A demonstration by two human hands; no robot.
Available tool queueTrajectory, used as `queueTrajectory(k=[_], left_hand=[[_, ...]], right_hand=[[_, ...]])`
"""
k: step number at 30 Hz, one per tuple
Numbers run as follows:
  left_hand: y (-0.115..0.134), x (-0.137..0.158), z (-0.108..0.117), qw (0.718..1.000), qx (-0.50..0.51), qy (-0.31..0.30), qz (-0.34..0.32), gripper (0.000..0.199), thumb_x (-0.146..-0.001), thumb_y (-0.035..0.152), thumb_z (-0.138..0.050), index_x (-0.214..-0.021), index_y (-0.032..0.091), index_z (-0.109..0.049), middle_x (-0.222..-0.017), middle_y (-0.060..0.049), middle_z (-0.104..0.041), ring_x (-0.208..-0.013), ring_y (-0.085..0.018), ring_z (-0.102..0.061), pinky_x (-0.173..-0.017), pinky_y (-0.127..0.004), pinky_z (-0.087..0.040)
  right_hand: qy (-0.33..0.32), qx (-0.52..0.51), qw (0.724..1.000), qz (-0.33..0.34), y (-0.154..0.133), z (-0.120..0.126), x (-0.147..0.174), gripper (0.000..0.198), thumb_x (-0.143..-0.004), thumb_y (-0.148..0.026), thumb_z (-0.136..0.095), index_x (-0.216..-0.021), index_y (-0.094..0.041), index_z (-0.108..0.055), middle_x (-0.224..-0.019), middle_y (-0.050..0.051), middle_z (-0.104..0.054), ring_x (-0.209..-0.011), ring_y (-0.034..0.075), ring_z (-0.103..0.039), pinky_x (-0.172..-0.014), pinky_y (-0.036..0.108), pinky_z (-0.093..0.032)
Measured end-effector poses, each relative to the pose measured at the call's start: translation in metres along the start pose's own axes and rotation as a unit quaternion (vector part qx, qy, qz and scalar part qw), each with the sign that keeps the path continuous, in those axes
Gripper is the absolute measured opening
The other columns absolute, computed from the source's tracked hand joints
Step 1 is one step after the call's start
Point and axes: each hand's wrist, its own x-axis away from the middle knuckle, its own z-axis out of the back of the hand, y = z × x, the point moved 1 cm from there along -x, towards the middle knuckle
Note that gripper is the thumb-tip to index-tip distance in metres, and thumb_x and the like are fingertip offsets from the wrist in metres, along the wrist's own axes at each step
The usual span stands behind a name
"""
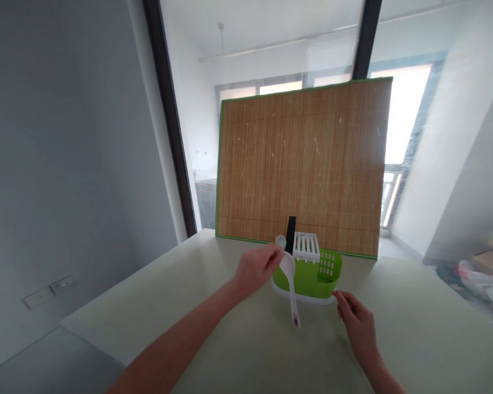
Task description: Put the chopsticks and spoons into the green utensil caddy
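A green utensil caddy (302,279) with a white base tray and a white slotted top piece (306,245) stands on the table. My left hand (258,269) is closed at the caddy's left end, its fingertips pinching the bowl of a white spoon (291,287). The spoon's handle hangs down and slightly right in front of the caddy. Behind these fingers shows a small round whitish piece (280,241), its kind unclear. A flat black upright piece (290,234) rises behind the caddy's left part. My right hand (356,323) pinches the right end of the white base.
The pale table (213,317) carries the caddy. Behind it a bamboo mat board (304,164) with green edging leans upright against a dark-framed glass partition (172,120). A wall with sockets (49,291) is at left. Boxes and bags (476,279) lie beyond the table at right.
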Motion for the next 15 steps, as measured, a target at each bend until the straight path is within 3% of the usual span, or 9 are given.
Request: queueTrajectory(k=[3, 6, 11, 15], left_hand=[[-0.016, -0.031, 0.034, 0.99, -0.061, 0.125, 0.006, 0.023, -0.09, 0.035, -0.042, -0.089, 0.017, -0.057, -0.071, 0.001, -0.061, -0.058, -0.008, -0.052, -0.054, -0.018, -0.035], [-0.033, -0.053, 0.039, 0.975, -0.134, 0.179, -0.001, 0.026, -0.091, 0.037, -0.041, -0.088, 0.016, -0.057, -0.07, 0.001, -0.061, -0.056, -0.008, -0.051, -0.052, -0.019, -0.032], [-0.06, -0.06, -0.006, 0.965, -0.234, 0.116, -0.028, 0.031, -0.093, 0.036, -0.034, -0.084, 0.016, -0.057, -0.07, -0.001, -0.062, -0.052, -0.008, -0.049, -0.048, -0.021, -0.026], [-0.072, -0.05, -0.043, 0.965, -0.25, 0.077, -0.028, 0.033, -0.094, 0.036, -0.032, -0.083, 0.017, -0.056, -0.071, -0.002, -0.064, -0.053, -0.01, -0.051, -0.048, -0.022, -0.025]], right_hand=[[-0.01, 0.008, 1.0, -0.003, 0.0, -0.001, 0.002, 0.04, -0.08, -0.052, -0.053, -0.091, -0.014, -0.063, -0.053, -0.005, -0.043, -0.051, 0.012, -0.039, -0.048, 0.023, -0.029], [-0.015, 0.013, 1.0, -0.007, 0.001, -0.002, 0.002, 0.04, -0.08, -0.052, -0.053, -0.09, -0.014, -0.063, -0.053, -0.005, -0.043, -0.051, 0.013, -0.04, -0.048, 0.023, -0.029], [-0.013, 0.012, 1.0, -0.006, 0.003, -0.002, 0.0, 0.04, -0.08, -0.051, -0.053, -0.091, -0.014, -0.062, -0.054, -0.005, -0.043, -0.051, 0.013, -0.04, -0.048, 0.022, -0.029], [-0.02, 0.005, 1.0, -0.002, 0.003, -0.003, 0.0, 0.039, -0.081, -0.051, -0.053, -0.089, -0.014, -0.062, -0.053, -0.005, -0.043, -0.051, 0.012, -0.04, -0.048, 0.022, -0.029]])
